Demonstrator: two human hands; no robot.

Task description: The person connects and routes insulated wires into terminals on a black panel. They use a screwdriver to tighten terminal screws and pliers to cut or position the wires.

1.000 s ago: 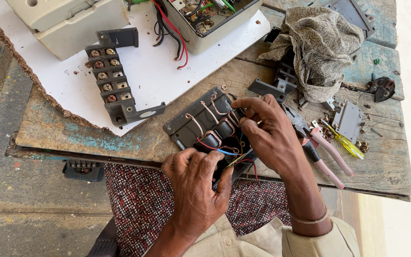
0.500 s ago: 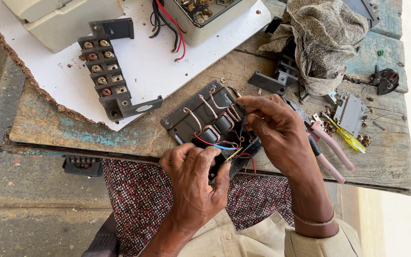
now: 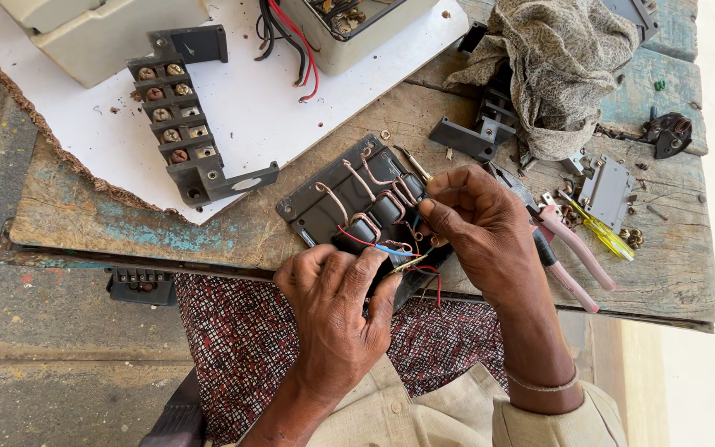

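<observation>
The dark grey plastic switch plate with copper wire loops lies tilted at the near edge of the worn wooden surface, its lower end hanging over the edge above the person's patterned red lap cloth. The left hand has its grip clamped on the plate's near end, fingers curled over red and blue wires; the right hand pinches together on a wire at the plate's right side. Just right of that hand, pink-handled pliers and a yellow screwdriver crowd the room. A crumpled grey rag sits behind. Left, a grey terminal block with brass screws rests on a white sheet, well apart, with bare wood between.
</observation>
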